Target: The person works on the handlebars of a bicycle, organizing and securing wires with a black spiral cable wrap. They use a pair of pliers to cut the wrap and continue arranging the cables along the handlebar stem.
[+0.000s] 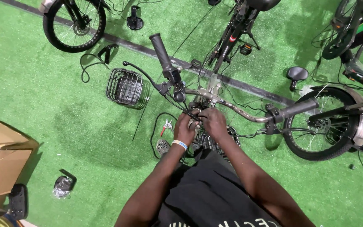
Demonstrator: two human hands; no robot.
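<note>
Both hands are bunched together just below the middle of the handlebar [232,107], working at a tangle of black cables [186,110] there. The left hand [185,127], with a pale blue wristband [180,144], has its fingers curled around the cables; the right hand [212,122] is closed tight against it, fingertips pinched on something small that I cannot make out. The handlebar runs from a black grip [160,50] up on the left, with a brake lever [141,71] beside it, to another grip [299,108] on the right. Below the hands a wire basket on the bike [227,141] is mostly hidden by the forearms. Left of the handlebar a second wire basket [125,87] lies on the green turf [64,122], and red-handled pliers [166,125] lie just left of the left wrist. Right of the handlebar is a spoked wheel [320,124] with a mirror [296,74] near it. Beyond the handlebar stand another bike frame [232,33] and a wheel [74,23] at the far left. Well to the left, cardboard boxes [1,168] sit at the edge, with a bagged part [63,186] near them.
</note>
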